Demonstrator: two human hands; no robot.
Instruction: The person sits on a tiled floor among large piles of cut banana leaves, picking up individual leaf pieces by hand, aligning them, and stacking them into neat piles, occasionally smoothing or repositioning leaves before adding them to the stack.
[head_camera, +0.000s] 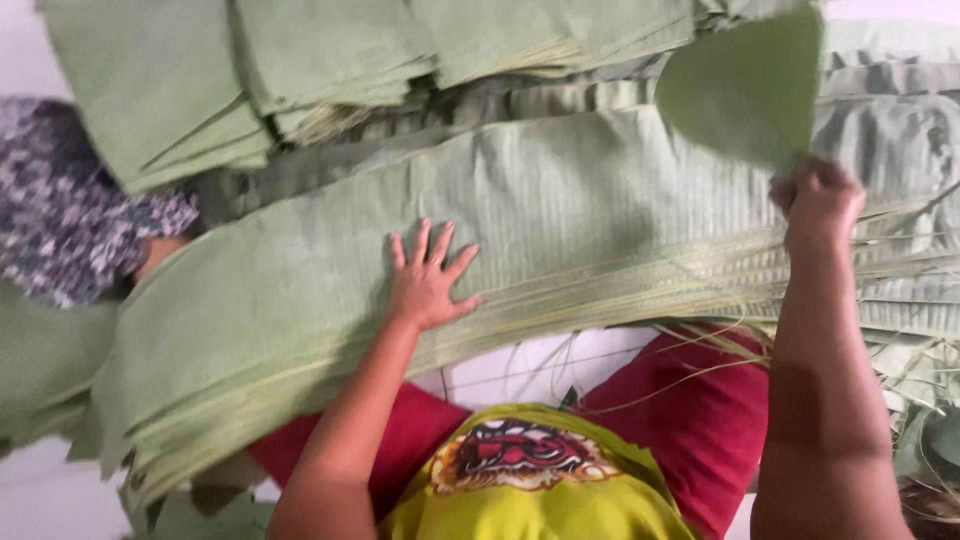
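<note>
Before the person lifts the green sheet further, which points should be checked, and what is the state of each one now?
1. Left hand flat on the stack of green sheets, fingers spread: ok.
2. Right hand closed on the lifted sheet: ok.
3. Only one sheet is lifted: cannot tell.
4. Stack edges aligned: not ok, loose fibres stick out at the right.
5. Folded piles clear of the lifted sheet: ok.

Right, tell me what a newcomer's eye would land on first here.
First, the thick stack of green woven sacks filling the middle, with frayed strands hanging off its near edge. The left hand lies flat on it, fingers spread, while the right hand is fisted around a lifted green sheet at upper right. A folded pile of sacks sits at upper left.
</note>
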